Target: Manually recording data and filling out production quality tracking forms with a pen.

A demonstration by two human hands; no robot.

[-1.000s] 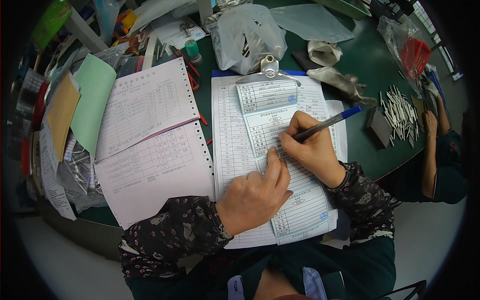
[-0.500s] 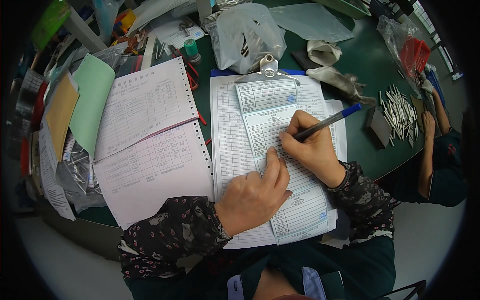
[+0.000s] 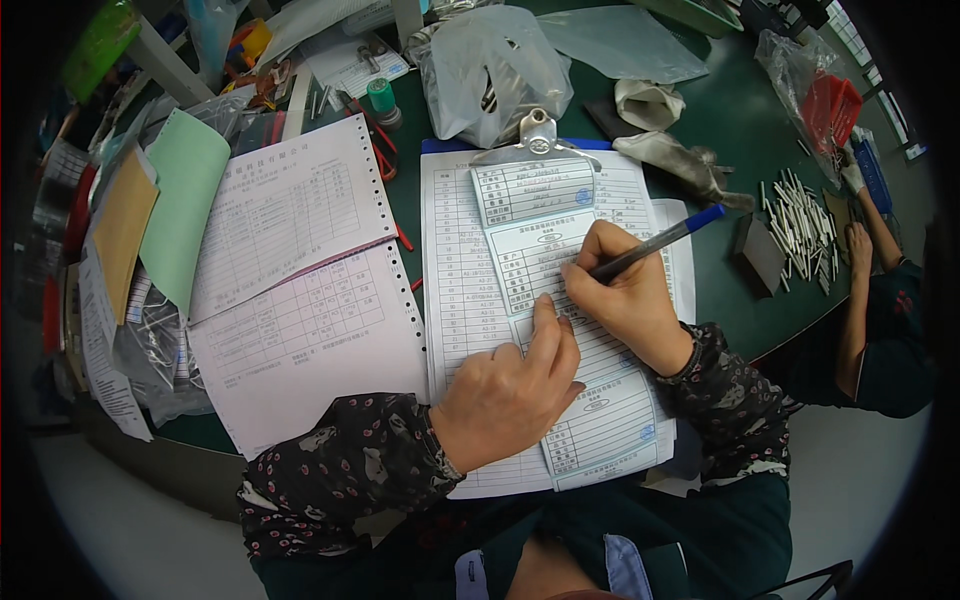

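Your right hand (image 3: pixel 625 295): fingers closed around a dark pen with a blue cap (image 3: pixel 655 244), its tip down on the small slip (image 3: pixel 545 250) clipped over the forms.

Your left hand (image 3: pixel 510 390): holds nothing, lies flat on the forms, index finger stretched out and pressing the paper just beside the right hand's fingers.

Forms (image 3: pixel 465 300): a white printed stack on a blue clipboard (image 3: pixel 450 146), held at the top by a metal clip (image 3: pixel 538 135), lying on the green desk (image 3: pixel 740 130) straight before you.

Continuous-feed sheets (image 3: pixel 290 280): two joined pages with punched edges, left of the clipboard, touching it.

Loose papers, green (image 3: pixel 185 215) and tan (image 3: pixel 122 225): further left, overlapping.

Clear plastic bag (image 3: pixel 495 70): behind the clip.

Grey glove (image 3: pixel 685 165): right of the clip, lying limp.

Pile of thin metal rods (image 3: pixel 800 225): far right of the desk, beside a dark block (image 3: pixel 760 255).

Another person's arm (image 3: pixel 860 290): at the right edge, hand among the rods.
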